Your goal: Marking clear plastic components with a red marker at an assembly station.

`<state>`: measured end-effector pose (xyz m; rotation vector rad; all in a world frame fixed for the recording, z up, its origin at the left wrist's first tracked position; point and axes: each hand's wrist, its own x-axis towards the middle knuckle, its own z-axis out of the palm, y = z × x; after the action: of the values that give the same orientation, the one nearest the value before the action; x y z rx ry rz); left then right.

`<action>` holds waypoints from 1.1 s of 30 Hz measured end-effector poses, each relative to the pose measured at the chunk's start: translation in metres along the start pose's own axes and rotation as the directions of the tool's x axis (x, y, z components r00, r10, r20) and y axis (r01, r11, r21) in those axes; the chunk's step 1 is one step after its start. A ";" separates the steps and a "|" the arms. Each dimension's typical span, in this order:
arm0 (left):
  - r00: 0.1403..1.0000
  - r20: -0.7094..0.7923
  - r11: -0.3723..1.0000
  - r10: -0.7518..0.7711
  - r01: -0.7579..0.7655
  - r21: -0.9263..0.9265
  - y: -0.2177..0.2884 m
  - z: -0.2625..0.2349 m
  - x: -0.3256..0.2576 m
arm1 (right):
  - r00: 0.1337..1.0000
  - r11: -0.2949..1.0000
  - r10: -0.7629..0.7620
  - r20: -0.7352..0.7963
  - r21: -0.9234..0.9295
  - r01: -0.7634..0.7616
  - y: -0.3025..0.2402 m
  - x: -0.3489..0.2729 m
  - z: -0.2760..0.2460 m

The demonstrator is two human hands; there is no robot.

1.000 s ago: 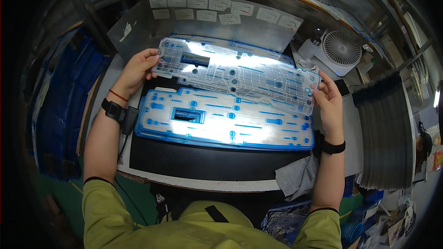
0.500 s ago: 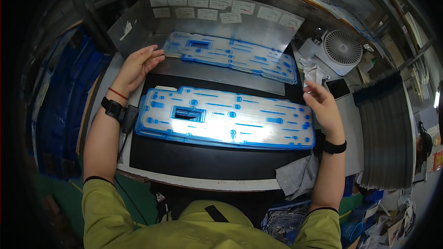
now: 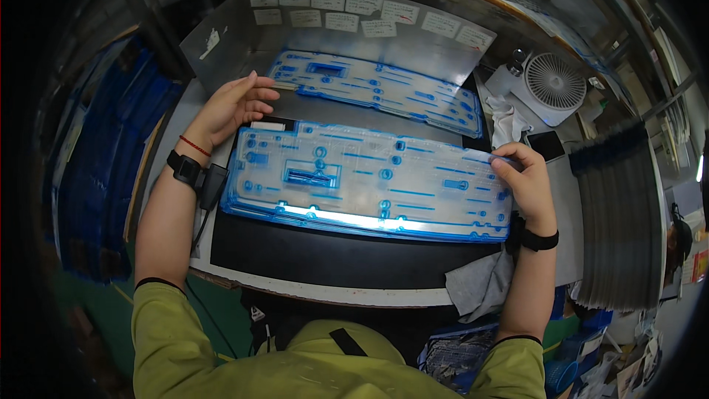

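Observation:
A clear, long plastic sheet with blue edges, slots and round marks tilts up from a stack of matching sheets on a black mat. My right hand pinches the sheet's far right corner, thumb on top. Near its far left corner, my left hand hovers open, fingers apart and slightly bent, holding nothing. Behind lies a second pile of these sheets, on a grey metal surface close to my left fingertips.
A metal backboard with paper labels stands behind. At the right are a white fan, a dark phone and a row of thin grey sheets. A grey cloth hangs over the front edge. Blue sheets fill the left side.
My right hand has closed on the top sheet's corner, and its far edge has risen off the stack. My left hand has shifted slightly right, staying open. The view has turned slightly.

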<state>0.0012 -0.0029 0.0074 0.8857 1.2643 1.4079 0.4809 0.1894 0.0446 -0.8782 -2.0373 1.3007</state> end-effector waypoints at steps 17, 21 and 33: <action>0.998 -0.002 0.988 0.066 -0.065 0.143 -0.009 -0.001 -0.001 | 0.997 1.000 -0.010 -0.083 0.002 0.010 0.010 0.005 -0.001; 0.994 -0.019 0.990 0.105 -0.102 0.097 -0.002 0.006 -0.003 | 0.995 1.000 -0.021 -0.094 0.018 0.023 0.012 0.005 -0.002; 0.994 0.107 0.974 0.018 -0.042 0.225 -0.001 0.005 -0.005 | 0.988 0.999 0.001 -0.153 0.032 0.004 0.012 0.007 -0.001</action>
<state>0.0076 -0.0061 0.0073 1.1234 1.3538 1.2393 0.4795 0.1991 0.0347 -0.9322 -1.8936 1.2229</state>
